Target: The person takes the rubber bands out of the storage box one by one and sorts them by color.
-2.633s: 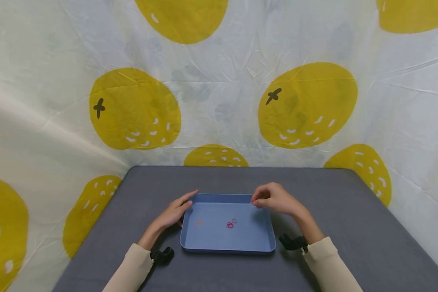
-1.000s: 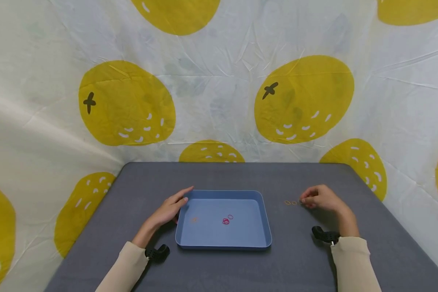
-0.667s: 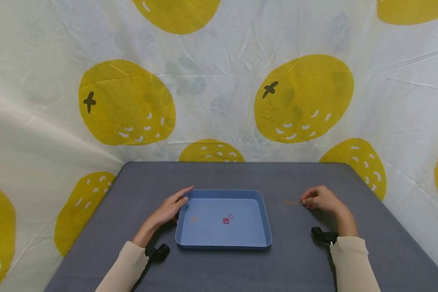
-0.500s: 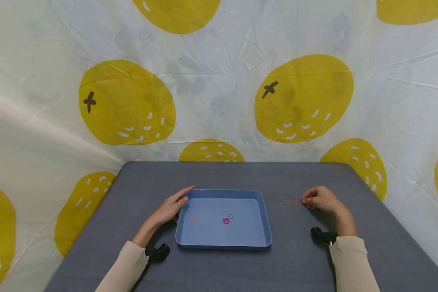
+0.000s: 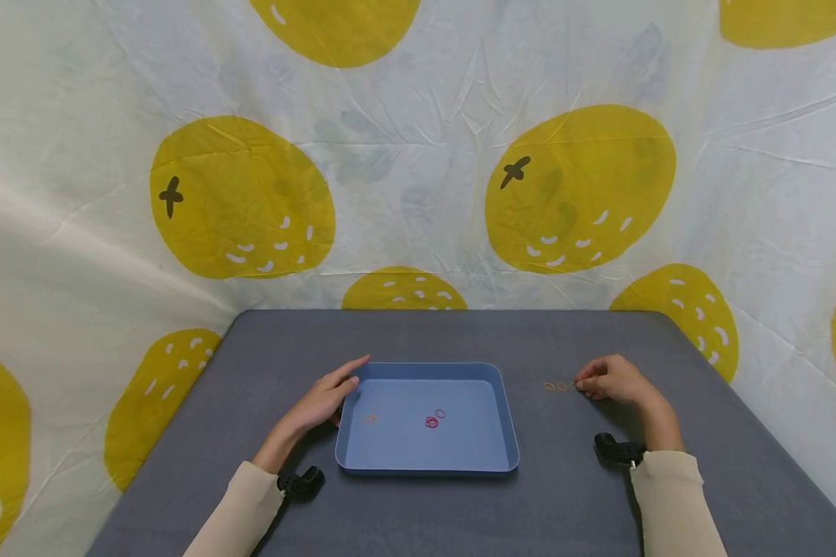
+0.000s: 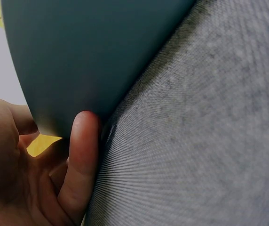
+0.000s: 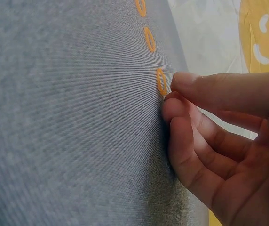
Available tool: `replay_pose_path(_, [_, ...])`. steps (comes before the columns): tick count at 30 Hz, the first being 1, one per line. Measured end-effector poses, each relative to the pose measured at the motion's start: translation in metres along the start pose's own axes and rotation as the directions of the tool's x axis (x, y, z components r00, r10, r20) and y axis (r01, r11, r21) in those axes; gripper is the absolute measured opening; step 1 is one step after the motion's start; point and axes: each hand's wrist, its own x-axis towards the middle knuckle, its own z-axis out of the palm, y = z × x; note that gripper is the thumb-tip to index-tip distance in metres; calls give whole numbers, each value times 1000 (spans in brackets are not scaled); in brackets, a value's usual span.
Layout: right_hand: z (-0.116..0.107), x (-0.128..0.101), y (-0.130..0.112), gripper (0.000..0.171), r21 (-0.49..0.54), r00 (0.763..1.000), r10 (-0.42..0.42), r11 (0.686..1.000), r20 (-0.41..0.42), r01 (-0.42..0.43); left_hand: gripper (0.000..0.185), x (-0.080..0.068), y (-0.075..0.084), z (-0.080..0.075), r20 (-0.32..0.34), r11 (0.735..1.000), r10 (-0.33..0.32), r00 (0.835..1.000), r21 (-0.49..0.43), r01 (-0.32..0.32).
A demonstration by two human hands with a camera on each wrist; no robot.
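Note:
A shallow blue tray (image 5: 425, 470) lies on the grey table. My left hand (image 5: 323, 398) holds its far left corner, thumb over the rim; in the left wrist view a fingertip (image 6: 85, 125) touches the outer wall. Right of the tray, my right hand (image 5: 616, 381) has its fingertips down at the table. In the right wrist view, thumb and fingertips meet at the lower end of an orange rubber band (image 7: 161, 81), the nearest of three in a row. The other two are a middle band (image 7: 149, 39) and a far band (image 7: 141, 6).
Inside the tray lie pink-red rubber bands (image 5: 431, 422) near the middle, with a single pink band (image 5: 440, 414) beside them. Pale orange bands (image 5: 371, 418) lie toward its left side. A white curtain (image 5: 411, 193) with yellow fruit prints hangs behind the table (image 5: 418, 336).
From above the tray's far right corner, my right hand has moved right to the table, beside the orange bands. Over the last second it has barely shifted. The left hand stays on the tray.

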Motion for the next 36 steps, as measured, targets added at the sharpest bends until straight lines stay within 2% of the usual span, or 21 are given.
replay_pose_path(17, [1, -1, -3, 18, -17, 1000, 21, 1000, -8, -21, 49, -1, 1, -1, 24, 1000, 3, 1000, -9, -2])
replay_pose_path(24, [1, -1, -4, 18, -38, 1000, 2, 999, -8, -2, 49, -2, 1, -1, 20, 1000, -1, 1000, -10, 1])
replay_pose_path(36, [-1, 1, -2, 17, 29, 1000, 5, 1000, 6, -5, 49, -1, 3, -1, 11, 1000, 7, 1000, -5, -7])
